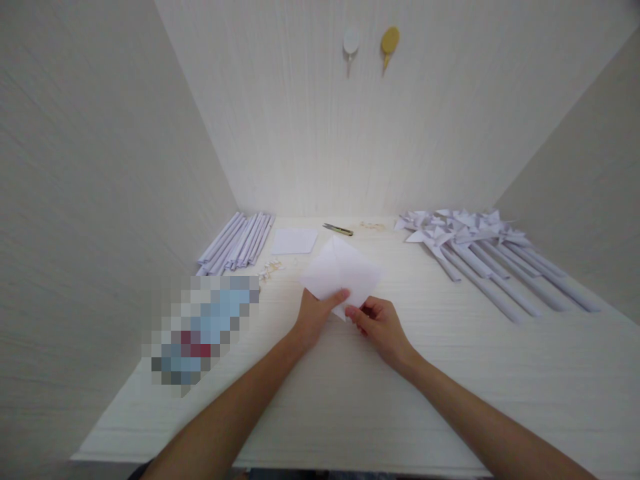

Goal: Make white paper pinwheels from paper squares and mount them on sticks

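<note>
1. Nearest the camera, two bare forearms reach in over the pale wood-grain table (350, 400).
2. Left hand (314, 315) pinches the near left edge of a white square paper sheet with fold creases (341, 272), thumb on top.
3. Right hand (383, 323) pinches the same sheet's near corner, fingers curled shut on it; hands just beside each other.
4. Sheet is at table centre, tilted, near corner lifted by the hands; can't tell if the far part touches the table.
5. Left of the hands: blurred-out blue and red object (200, 330).
6. Small pale scraps (270, 269) near it, further back.
7. Back left: bundle of white rolled paper sticks (237, 241); flat white paper square (294, 241) beside it.
8. Back centre: yellow-handled cutter (338, 229).
9. Back right: row of white paper pinwheels on rolled sticks (480, 250).
10. On the far wall: white hook (351, 41) and yellow hook (390, 41).
</note>
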Tool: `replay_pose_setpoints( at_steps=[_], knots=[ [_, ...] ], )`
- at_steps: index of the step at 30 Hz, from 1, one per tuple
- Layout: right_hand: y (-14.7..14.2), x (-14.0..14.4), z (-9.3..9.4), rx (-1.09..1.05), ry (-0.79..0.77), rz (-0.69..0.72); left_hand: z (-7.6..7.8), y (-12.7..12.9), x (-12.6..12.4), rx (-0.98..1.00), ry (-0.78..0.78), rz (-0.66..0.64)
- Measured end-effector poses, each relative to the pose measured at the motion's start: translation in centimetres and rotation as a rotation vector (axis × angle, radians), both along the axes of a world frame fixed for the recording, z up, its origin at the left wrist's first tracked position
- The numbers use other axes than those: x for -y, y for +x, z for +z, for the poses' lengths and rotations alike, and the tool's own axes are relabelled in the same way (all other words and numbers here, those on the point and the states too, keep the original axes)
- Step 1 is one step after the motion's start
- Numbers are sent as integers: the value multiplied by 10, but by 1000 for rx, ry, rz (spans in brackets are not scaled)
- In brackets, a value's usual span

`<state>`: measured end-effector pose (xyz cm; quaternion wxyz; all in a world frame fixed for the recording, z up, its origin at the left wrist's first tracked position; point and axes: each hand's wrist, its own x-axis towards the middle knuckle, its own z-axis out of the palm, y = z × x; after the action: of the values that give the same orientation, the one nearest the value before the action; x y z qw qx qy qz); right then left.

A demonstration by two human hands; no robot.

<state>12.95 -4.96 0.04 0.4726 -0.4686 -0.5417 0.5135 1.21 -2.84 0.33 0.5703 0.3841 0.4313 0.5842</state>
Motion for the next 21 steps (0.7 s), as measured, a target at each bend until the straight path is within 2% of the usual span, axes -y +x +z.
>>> replay_pose_setpoints(
  at_steps=[4, 8, 10, 14, 16, 18, 21],
  knots=[
    [-1, -1, -3, 36, -22, 25, 4, -2, -3, 177, -95, 78],
    [0, 0, -2, 10, -26, 25, 7, -3, -6, 274, -109, 126],
    [1, 2, -1, -72, 40, -4, 7, -4, -7, 285, -105, 153],
    [4, 3, -3, -194, 304, -53, 7, -4, -8, 298, -112, 202],
    [6, 2, -5, -132, 412, -54, 7, -4, -8, 291, -124, 207],
    [7, 2, -6, 18, 491, -63, 8, -4, -8, 279, -130, 196],
    [8, 2, -7, 237, 546, -54, 8, -4, -7, 266, -120, 157]
  ],
)
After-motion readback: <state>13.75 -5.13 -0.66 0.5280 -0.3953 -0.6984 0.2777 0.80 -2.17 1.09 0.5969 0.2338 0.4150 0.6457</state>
